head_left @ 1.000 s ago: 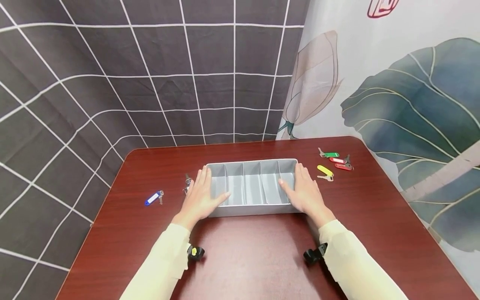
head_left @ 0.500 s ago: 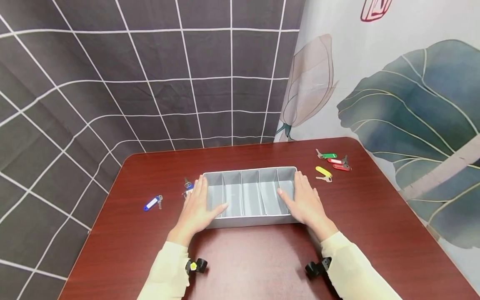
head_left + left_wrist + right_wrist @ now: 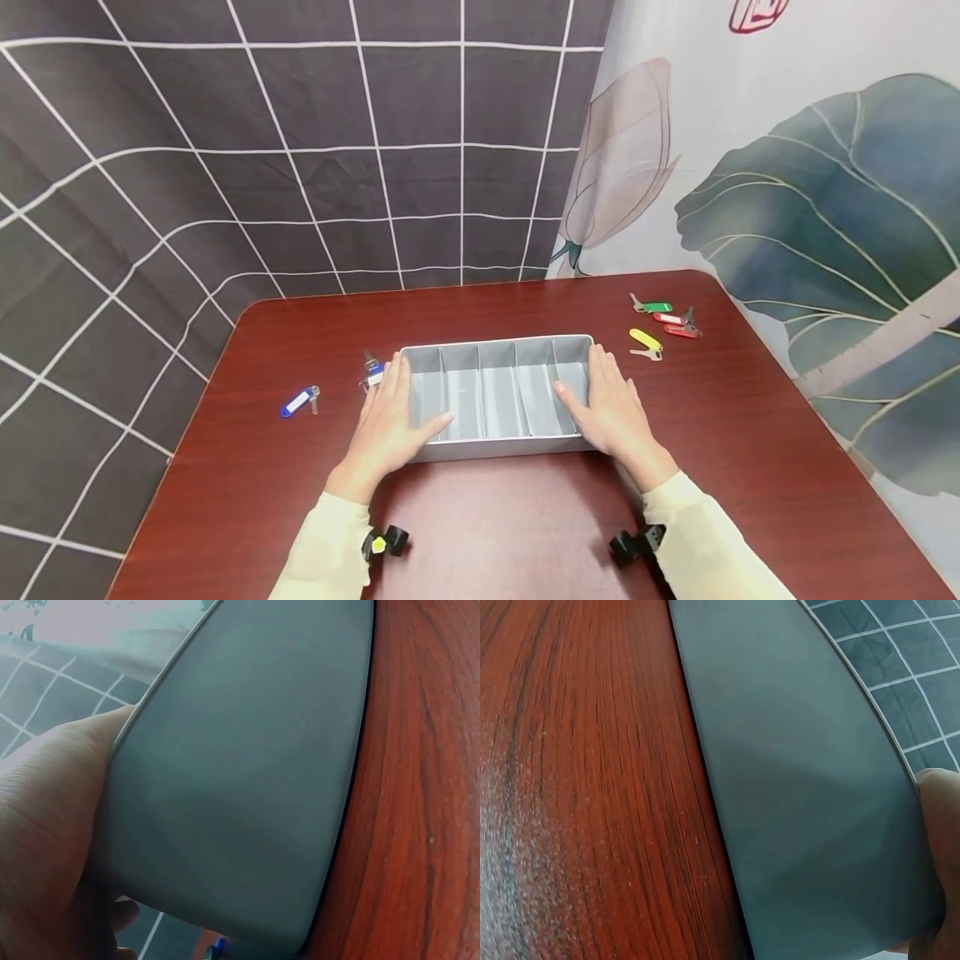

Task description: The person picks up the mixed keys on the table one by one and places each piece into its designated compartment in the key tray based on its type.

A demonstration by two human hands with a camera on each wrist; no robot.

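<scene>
**A:** What are my hands doing?

**B:** I have both on the gray tray (image 3: 497, 450), one at each short end. My left hand (image 3: 390, 421) lies flat along the left end wall, fingers (image 3: 402, 379) straight and pointing away from me, thumb hooked over the rim into the first compartment. My right hand (image 3: 611, 408) mirrors it on the right end wall, thumb inside the last compartment. So each hand grasps an end wall between thumb and palm. Both forearms, in pale sleeves, angle in from the near edge.

**A:** And where does the tray sit?

**B:** Flat on the table (image 3: 480, 533), around the middle, long side facing me. It has five compartments, all bare. The left wrist view shows only my palm (image 3: 45, 825) against the gray wall (image 3: 240, 765) and the wood grain beside it.

**A:** How much room is around it?

**B:** Bare wood in front, between tray and near edge. A blue-tagged key (image 3: 372, 373) lies just beside my left fingertips; another blue tag (image 3: 298, 401) lies farther left. A yellow tag (image 3: 646, 341) is near my right fingertips, with green (image 3: 657, 307) and red (image 3: 672, 324) tags beyond, towards the far right corner.
</scene>
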